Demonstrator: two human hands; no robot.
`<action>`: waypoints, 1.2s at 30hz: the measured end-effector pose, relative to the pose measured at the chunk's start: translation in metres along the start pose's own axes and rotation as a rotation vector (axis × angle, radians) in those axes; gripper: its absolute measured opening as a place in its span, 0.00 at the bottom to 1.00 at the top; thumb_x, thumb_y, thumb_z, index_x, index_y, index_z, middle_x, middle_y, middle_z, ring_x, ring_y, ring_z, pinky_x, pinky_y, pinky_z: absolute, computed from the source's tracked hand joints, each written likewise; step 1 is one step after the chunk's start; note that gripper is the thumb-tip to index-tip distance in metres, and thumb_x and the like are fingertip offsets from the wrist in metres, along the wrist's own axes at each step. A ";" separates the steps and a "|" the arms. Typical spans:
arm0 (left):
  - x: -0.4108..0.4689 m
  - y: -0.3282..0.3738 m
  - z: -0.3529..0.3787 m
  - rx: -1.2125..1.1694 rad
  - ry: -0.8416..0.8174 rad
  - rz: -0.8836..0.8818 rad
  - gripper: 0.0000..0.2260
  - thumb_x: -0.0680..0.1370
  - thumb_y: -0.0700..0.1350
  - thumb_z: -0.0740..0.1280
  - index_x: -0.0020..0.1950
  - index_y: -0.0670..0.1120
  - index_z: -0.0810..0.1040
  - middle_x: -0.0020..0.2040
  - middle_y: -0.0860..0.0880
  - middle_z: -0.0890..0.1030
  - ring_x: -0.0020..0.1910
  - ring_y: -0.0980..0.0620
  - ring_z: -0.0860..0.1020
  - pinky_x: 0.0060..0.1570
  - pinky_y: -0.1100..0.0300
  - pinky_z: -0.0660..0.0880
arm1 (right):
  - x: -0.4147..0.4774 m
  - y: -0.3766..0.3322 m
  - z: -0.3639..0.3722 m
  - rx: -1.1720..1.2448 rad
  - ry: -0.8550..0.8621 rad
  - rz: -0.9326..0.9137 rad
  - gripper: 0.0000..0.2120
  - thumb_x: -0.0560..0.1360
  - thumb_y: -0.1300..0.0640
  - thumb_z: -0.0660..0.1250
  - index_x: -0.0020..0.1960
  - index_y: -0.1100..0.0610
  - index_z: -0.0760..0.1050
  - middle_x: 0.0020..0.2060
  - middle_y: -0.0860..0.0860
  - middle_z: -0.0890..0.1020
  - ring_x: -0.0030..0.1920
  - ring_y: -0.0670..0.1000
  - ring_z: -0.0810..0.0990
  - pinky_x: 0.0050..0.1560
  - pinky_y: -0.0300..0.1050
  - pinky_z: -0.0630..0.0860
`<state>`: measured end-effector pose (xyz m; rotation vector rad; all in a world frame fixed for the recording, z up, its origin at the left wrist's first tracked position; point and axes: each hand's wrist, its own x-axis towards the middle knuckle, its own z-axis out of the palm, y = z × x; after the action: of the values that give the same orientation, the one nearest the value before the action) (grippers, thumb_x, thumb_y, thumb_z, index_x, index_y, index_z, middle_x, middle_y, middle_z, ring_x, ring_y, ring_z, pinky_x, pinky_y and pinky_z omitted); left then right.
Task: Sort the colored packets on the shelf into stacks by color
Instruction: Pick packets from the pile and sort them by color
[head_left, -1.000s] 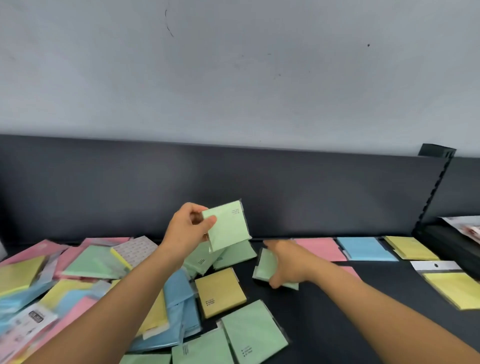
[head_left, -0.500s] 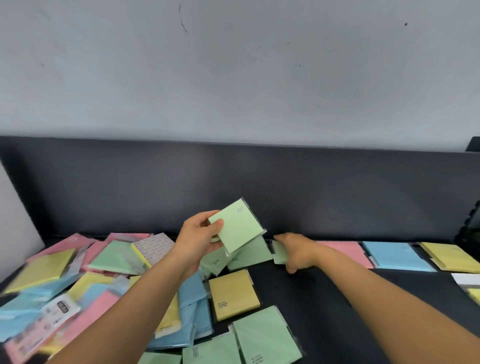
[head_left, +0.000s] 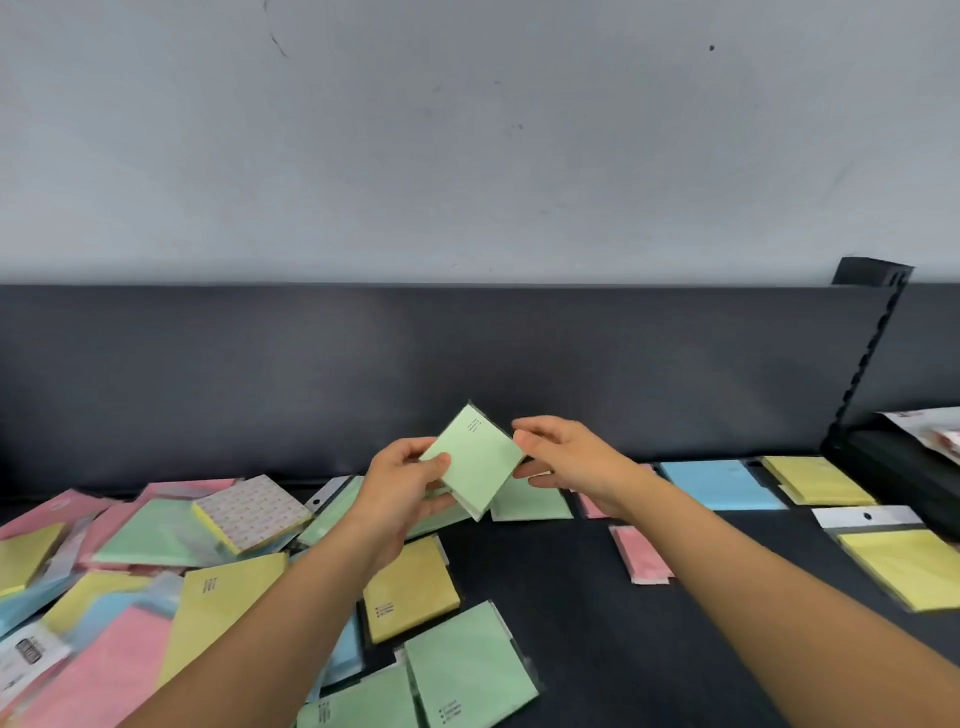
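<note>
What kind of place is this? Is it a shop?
Probably a shop: a dark display shelf, a slotted upright, and a yellow packet with a hang tab for hooks.

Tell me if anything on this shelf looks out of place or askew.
Two things. A patterned packet sits tilted atop the jumbled pile at the left, unlike the plain-coloured ones around it. A lone pink packet lies skewed on the dark shelf, in front of the sorted row.

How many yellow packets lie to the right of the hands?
2. A yellow packet at the back, right of the blue packet; a tabbed yellow packet nearer, at the picture's right edge. More may lie hidden beneath the back one.
</note>
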<state>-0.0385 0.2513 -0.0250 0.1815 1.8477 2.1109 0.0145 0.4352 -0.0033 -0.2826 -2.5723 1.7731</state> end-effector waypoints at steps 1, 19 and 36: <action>-0.001 0.000 0.006 0.002 -0.012 -0.002 0.08 0.78 0.36 0.62 0.57 0.42 0.75 0.54 0.44 0.80 0.53 0.47 0.80 0.47 0.54 0.79 | -0.002 0.001 -0.001 0.004 0.015 -0.006 0.19 0.79 0.55 0.61 0.70 0.54 0.66 0.56 0.51 0.79 0.51 0.49 0.82 0.51 0.39 0.78; 0.001 -0.010 0.019 0.309 -0.023 0.079 0.11 0.78 0.43 0.65 0.60 0.50 0.72 0.51 0.52 0.80 0.54 0.53 0.77 0.55 0.57 0.73 | -0.018 0.028 -0.018 -0.176 0.070 0.027 0.18 0.79 0.65 0.53 0.56 0.52 0.79 0.51 0.51 0.80 0.50 0.52 0.76 0.45 0.43 0.73; 0.002 -0.022 -0.007 0.748 -0.062 0.163 0.07 0.77 0.41 0.66 0.50 0.53 0.78 0.50 0.55 0.79 0.52 0.56 0.77 0.52 0.62 0.72 | -0.009 0.041 0.002 -0.598 -0.048 -0.091 0.12 0.78 0.59 0.63 0.59 0.56 0.79 0.57 0.48 0.81 0.57 0.46 0.76 0.58 0.36 0.70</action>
<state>-0.0387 0.2475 -0.0480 0.5734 2.5612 1.3719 0.0294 0.4460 -0.0415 -0.1160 -3.0294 0.9532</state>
